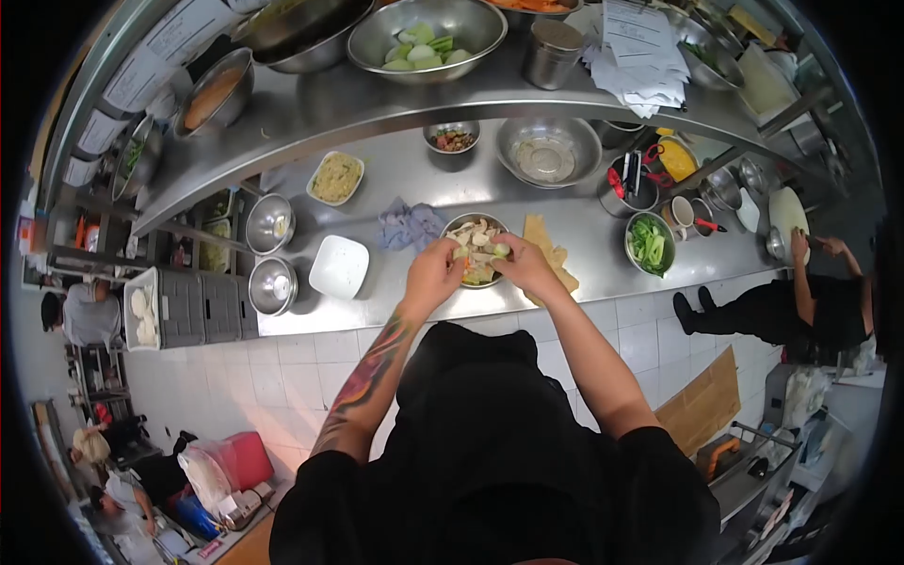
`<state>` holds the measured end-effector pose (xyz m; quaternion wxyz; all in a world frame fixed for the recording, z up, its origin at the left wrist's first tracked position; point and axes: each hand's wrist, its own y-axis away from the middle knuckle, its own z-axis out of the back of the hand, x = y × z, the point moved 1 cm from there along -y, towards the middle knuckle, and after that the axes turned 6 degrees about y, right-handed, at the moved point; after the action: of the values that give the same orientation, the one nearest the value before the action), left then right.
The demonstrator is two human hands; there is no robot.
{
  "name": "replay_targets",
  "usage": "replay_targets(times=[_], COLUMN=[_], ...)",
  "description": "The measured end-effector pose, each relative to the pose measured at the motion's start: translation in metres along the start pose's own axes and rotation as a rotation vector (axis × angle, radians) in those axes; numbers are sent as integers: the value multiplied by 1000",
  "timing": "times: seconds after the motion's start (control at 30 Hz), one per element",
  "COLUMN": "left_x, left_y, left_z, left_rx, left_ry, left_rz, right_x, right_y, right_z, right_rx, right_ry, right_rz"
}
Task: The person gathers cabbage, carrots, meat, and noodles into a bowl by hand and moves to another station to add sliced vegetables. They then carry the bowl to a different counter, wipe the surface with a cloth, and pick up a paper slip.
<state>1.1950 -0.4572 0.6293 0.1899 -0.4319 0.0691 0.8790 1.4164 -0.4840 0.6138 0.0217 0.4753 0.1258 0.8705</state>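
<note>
A metal bowl point(474, 222) stands near the counter's front edge, holding pale sliced pieces with bits of green and orange. At its left rim is my left hand point(436, 275), fingers curled in over the food; a pale bit shows by the fingertips, too small to name. From the right side my right hand point(527, 267) reaches in, its fingertips closed on a pale green vegetable piece point(500, 250). A crumpled bluish cloth point(411, 224) lies left of the bowl, and a tan cloth point(546, 247) lies partly behind my right hand.
White square dishes point(338, 267) and small metal bowls point(271, 285) sit to the left. On the right are a bowl of green vegetables point(650, 243) and a utensil pot point(629, 188). A steel shelf point(395, 105) spans above. Another person point(800, 301) works at far right.
</note>
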Motion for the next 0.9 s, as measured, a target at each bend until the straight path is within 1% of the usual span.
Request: replay_targets(times=[0.03, 0.07, 0.1, 0.13, 0.2, 0.23, 0.3, 0.33, 0.37, 0.4, 0.43, 0.47, 0.5, 0.53, 0.57, 0.6, 0.63, 0.67, 0.7, 0.73, 0.8, 0.83, 0.9], left_x=[13, 23, 25, 23, 23, 23, 18, 33, 55, 87, 115, 172, 202, 237, 269, 295, 318, 333, 328, 322, 308, 294, 261], left_y=[-4, -7, -3, 2, 17, 30, 54, 66, 80, 93, 105, 118, 135, 149, 157, 164, 167, 165, 163, 160, 150, 141, 117], left_z=[-18, -33, -42, -48, -48, -33, 0, 23, 57, 92, 130, 166, 204, 229, 247, 266, 284, 292, 298, 303, 311, 312, 311], left_rx=[-9, -150, -288, -299, -335, -361, -378, -467, -551, -679, -819, -897, -894, -916, -902, -899, -733, -563, -507, -503, -428, -423, -626], left_ry=[-2, -99, -200, -210, -365, -386, -278, -278, -275, -208, -411, -318, -544, -693, -712, -704, -530, -357, -378, -372, -474, -473, -724], left_rz=[16, -63, -138, -115, -205, -167, -188, -187, -193, -156, -153, -139, 59, 280, 489, 484, 552, 610, 637, 630, 729, 722, 326], right_x=[2, 3, 3, 2, -9, -21, -48, -58, -65, -74, -90, -110, -120, -110, -94, -80, -74, -69, -67, -57, -41, -36, -27], right_y=[-6, -8, -5, -3, -4, -3, -5, -7, -7, -6, -6, -5, 3, 17, 31, 44, 52, 58, 63, 66, 68, 64, 53], right_z=[-3, -9, -13, -11, -18, -28, -48, -55, -60, -64, -70, -76, -85, -91, -91, -97, -109, -119, -129, -138, -144, -146, -146], right_rx=[-49, -96, -74, -171, -339, -417, -414, -400, -432, -469, -469, -508, -541, -540, -501, -462, -458, -471, -441, -408, -415, -417, -462], right_ry=[133, 263, 258, 315, 474, 571, 560, 559, 444, 329, 331, 119, -91, -85, -258, -432, -442, -438, -514, -593, -641, -703, -822], right_rz=[-4, -6, 0, 17, 70, 103, 209, 229, 256, 276, 280, 145, 5, 1, -150, -299, -345, -345, -359, -370, -378, -379, -389])
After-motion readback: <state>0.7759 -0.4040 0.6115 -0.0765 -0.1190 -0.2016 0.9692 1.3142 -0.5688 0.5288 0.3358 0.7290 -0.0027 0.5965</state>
